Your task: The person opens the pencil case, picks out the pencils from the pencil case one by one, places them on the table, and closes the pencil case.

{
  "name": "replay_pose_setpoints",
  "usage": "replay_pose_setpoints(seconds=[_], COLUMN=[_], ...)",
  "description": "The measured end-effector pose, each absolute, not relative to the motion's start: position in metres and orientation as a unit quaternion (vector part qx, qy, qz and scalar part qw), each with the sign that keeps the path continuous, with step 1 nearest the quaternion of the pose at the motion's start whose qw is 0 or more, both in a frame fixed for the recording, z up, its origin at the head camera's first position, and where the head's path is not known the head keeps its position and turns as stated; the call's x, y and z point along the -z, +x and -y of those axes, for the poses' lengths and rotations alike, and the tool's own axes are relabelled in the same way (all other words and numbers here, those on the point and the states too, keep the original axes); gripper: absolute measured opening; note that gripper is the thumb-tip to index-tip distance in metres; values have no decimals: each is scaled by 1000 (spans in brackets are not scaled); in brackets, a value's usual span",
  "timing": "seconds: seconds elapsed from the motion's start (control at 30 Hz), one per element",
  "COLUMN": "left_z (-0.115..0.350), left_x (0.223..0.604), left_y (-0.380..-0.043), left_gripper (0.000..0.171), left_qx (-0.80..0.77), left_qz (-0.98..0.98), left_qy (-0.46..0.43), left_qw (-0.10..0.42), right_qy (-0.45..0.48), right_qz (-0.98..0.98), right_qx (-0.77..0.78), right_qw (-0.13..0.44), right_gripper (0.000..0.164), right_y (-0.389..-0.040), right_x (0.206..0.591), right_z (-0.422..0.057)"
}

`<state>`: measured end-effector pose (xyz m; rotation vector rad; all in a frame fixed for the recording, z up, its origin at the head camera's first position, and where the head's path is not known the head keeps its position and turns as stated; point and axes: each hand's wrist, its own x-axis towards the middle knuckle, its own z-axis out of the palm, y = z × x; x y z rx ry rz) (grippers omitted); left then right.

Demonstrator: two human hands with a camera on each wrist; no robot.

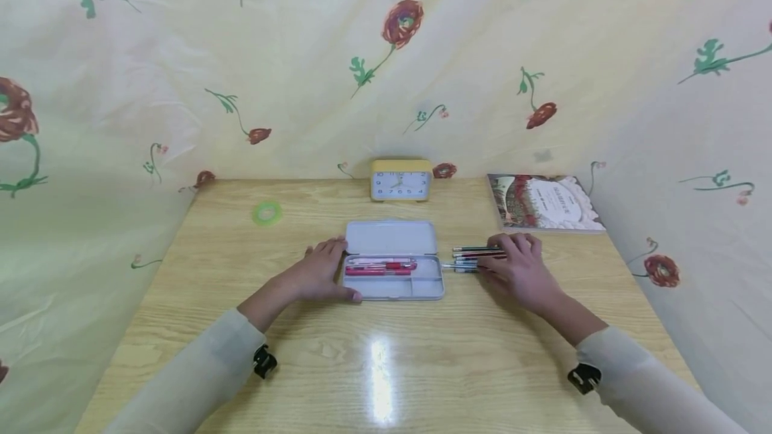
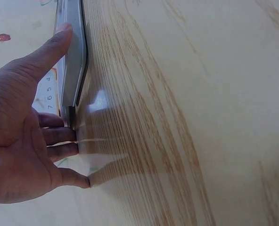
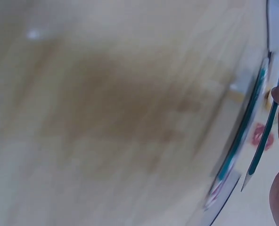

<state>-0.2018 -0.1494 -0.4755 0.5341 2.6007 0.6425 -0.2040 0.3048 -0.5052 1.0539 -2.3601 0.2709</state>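
An open pencil case [image 1: 427, 288] lies on the table, its lid [image 1: 391, 238] tipped back. Several red and pink pens [image 1: 378, 272] sit in its long back compartment. My left hand [image 1: 318, 274] is at the case's left end, thumb along the front wall and the other fingers extended beside the back left corner. To the right of the case, my right hand [image 1: 523, 273] pinches a teal pencil [image 3: 265, 136], one end of it near the case's right rim. Other pencils [image 1: 463, 250] lie in a bunch beneath those fingers, partly hidden by them.
A yellow alarm clock [image 1: 401, 181] stands at the back of the table, behind the case. The back right corner holds a book [image 1: 545, 203]. A green roll of tape [image 1: 267, 213] lies at the back left. Flowered cloth [image 1: 301, 52] hangs around the table.
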Motion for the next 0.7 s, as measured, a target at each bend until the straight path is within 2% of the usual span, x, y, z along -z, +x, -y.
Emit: replay_pose_setpoints(seconds=[0.1, 0.17, 0.3, 0.5, 0.7], left_z=[149, 148, 148, 150, 151], left_x=[474, 474, 475, 479, 479], left_y=[-202, -202, -203, -204, -204], left_gripper=[126, 127, 125, 124, 123], left_qx=[-226, -223, -225, -230, -235], left_qz=[-933, -934, -933, -931, -929], left_qy=[188, 187, 188, 195, 200], left_qw=[207, 209, 209, 206, 202], right_qy=[390, 390, 391, 386, 375], right_qz=[872, 871, 875, 883, 889], right_qx=[-100, -98, -88, -79, -82], right_qw=[280, 283, 272, 254, 251], right_gripper=[42, 50, 50, 36, 49], right_y=[-200, -198, -196, -194, -195], right_x=[509, 512, 515, 518, 518], right_z=[-315, -320, -325, -328, -327])
